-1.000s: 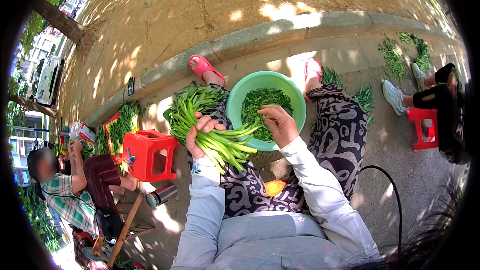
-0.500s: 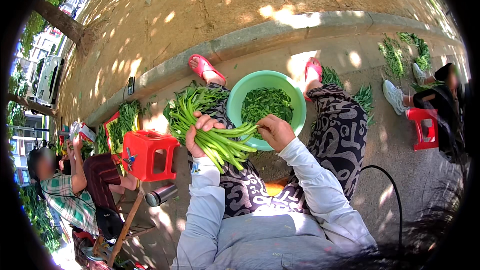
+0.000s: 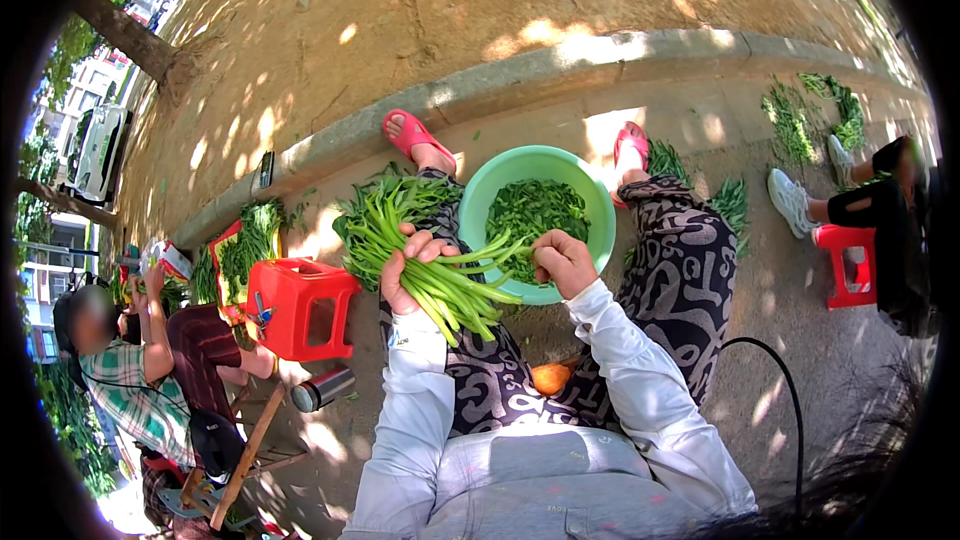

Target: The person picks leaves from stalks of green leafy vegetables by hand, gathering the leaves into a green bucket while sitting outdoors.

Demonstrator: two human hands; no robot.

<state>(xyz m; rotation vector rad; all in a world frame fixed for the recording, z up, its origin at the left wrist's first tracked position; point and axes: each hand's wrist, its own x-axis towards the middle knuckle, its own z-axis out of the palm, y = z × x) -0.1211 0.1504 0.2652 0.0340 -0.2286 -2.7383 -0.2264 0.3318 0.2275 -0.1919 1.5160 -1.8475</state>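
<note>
My left hand is wrapped round a thick bunch of leafy greens, laid across my left thigh. The bare green stalk ends fan out to the right, and the leaves spread beyond the hand. Just right of the stalk tips, my right hand is closed in a pinch, a small gap away from them. Whatever lies between its fingertips is too small to make out. Under and beyond it, between my feet, stands a light green basin holding a heap of picked green leaves.
A red stool stands to my left with a metal flask beside it. Near it a person sits. More greens lie by the kerb. At far right another person sits on a red stool.
My right hand has drawn slightly right, away from the stalk ends it was touching. My left hand keeps its hold on the bunch. The view has shifted a little.
</note>
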